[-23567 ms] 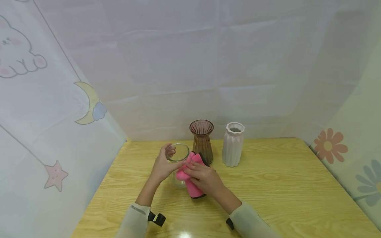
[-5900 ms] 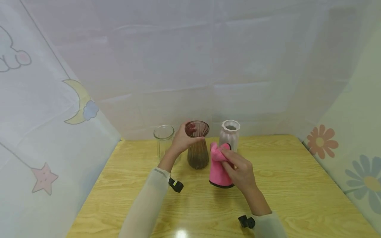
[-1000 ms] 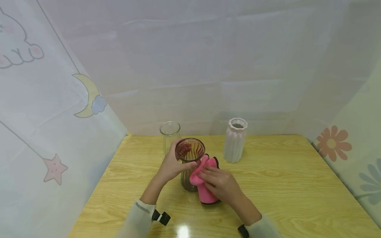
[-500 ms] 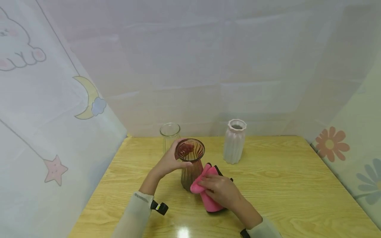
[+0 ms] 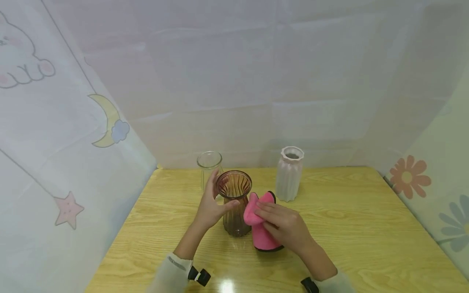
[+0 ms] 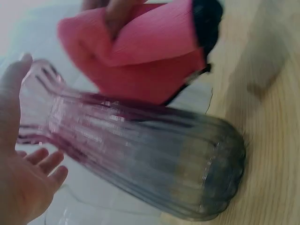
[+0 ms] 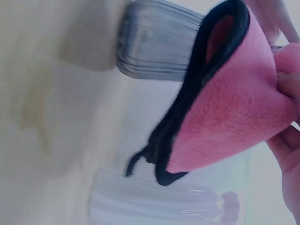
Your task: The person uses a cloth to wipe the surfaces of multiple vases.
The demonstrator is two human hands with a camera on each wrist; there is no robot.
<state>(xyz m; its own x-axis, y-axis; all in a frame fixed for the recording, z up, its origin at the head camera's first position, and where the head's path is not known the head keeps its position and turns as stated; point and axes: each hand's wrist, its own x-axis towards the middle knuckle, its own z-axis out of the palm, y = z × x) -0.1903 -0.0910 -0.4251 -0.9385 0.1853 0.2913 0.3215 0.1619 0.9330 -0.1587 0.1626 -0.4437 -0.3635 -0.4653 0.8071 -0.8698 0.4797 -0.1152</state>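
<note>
A purple-brown ribbed glass vase (image 5: pixel 236 211) stands upright on the table, its flared rim facing up. To its left, my left hand (image 5: pixel 211 207) is spread around the neck, thumb and fingers loosened; in the left wrist view the fingers (image 6: pixel 47 164) look apart from the glass. My right hand (image 5: pixel 287 226) pinches a folded pink cloth (image 5: pixel 264 236) with black edging just right of the vase. In the right wrist view, the cloth (image 7: pixel 229 103) hangs from the fingers and partly covers the vase (image 7: pixel 157 42). Whether cloth and glass touch is unclear.
A clear glass vase (image 5: pixel 209 160) stands behind my left hand, partly hidden by it. At the back right is a white fluted vase (image 5: pixel 288 179). The wooden table (image 5: pixel 351 228) ends at a pale hanging sheet (image 5: pixel 227 81) behind.
Over the last second, my left fingers have loosened from around the brown vase. My right hand with the cloth dipped, then rose and shifted slightly right. Earlier, the clear vase was held and wiped.
</note>
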